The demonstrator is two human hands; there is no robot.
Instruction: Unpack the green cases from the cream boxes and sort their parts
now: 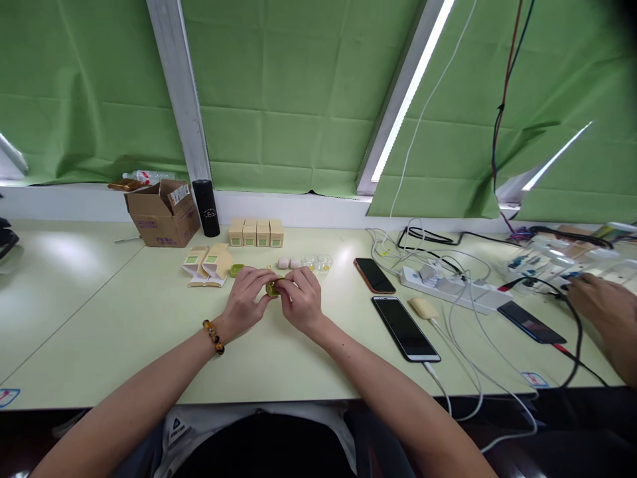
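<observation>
Both my hands meet over the table, pinching one small round olive-green piece (271,289) between the fingertips. My left hand (245,297) has a beaded bracelet at its wrist and grips the piece from the left. From the right, my right hand (303,302) closes its fingers on the same piece, covering part of it. Just behind my left hand lies another green round piece (236,270). Pale pink small cylinders (288,263) and clear little cups (318,263) sit behind my right hand. Opened small cardboard boxes (206,267) lie to the left.
Several small closed boxes (256,233) stand in a row behind. A carton (164,216) and black bottle (206,208) are at the back left. Phones (405,328), a power strip (448,291) and tangled cables fill the right. Another person's hand (602,299) is at the far right.
</observation>
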